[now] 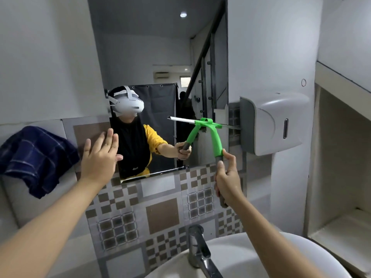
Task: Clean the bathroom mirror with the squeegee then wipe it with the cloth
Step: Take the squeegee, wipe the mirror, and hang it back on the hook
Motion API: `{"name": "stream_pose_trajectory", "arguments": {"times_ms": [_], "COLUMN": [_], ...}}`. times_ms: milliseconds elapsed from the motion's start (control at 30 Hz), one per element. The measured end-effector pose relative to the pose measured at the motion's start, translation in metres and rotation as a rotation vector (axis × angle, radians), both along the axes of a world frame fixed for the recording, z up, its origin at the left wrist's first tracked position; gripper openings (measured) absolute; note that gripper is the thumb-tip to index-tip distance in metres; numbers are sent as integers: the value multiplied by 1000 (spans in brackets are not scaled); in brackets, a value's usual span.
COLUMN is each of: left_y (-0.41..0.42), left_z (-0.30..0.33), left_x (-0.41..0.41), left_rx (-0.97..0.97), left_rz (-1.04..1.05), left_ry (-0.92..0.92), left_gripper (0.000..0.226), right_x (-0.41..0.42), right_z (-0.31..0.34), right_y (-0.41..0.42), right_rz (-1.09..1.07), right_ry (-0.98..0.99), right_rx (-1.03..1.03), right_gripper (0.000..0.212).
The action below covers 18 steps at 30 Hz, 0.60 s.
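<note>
Squeegee [208, 127] is on the mirror [160, 57], so this looks like step one of two: the squeegee pass, cloth wipe not yet begun. Right hand [228, 181] has its grip wrapped tight round the grey lower handle, thumb up along the shaft, green neck rising to the blade. Blade sits roughly level, touching the glass near the mirror's right edge, in the lower half, its right end reaching toward the soap dispenser [275, 125] just beside that edge. Left hand [100, 157] holds nothing: grip wide, palm flat, fingers together, pressed at the mirror's lower-left corner, partly on glass and partly on the tiled wall [162, 215], likely bracing. Cloth [34, 157], dark blue check, lies draped over a ledge on the left wall, well apart from both hands and untouched. Can't tell from the glass how much has been swept; no clear streaks or wet line visible. Judgement: pass is mid-way at best, given the blade is in the lower half at the right edge. Next move calls for keeping the blade flat against the glass with even pressure and pulling it in one straight stroke to the bottom edge, without snagging the dispenser. After that, swap for the cloth, which sits nearest the free left hand. Sink [251, 255] and tap [198, 249] lie directly below.
</note>
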State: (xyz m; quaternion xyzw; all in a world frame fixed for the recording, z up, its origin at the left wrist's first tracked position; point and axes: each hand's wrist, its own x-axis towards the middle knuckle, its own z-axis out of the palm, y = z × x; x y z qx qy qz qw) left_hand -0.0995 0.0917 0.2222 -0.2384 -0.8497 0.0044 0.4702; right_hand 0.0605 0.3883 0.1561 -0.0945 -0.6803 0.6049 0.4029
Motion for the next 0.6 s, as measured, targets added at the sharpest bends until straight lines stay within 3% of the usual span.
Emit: {"name": "stream_pose_trajectory", "arguments": {"times_ms": [367, 600], "left_y": [1, -4], "left_z": [1, -5], "left_x": [-3, 1], "left_rx": [-8, 10], "left_rz": [-20, -79], "left_ry": [-20, 61], "left_gripper": [65, 64], "right_x": [-13, -20], "right_z": [35, 30], "right_y": [-92, -142], "right_rz": [21, 14], "right_ry": [20, 17], "right_rx": [-418, -402], "right_gripper": [23, 29]}}
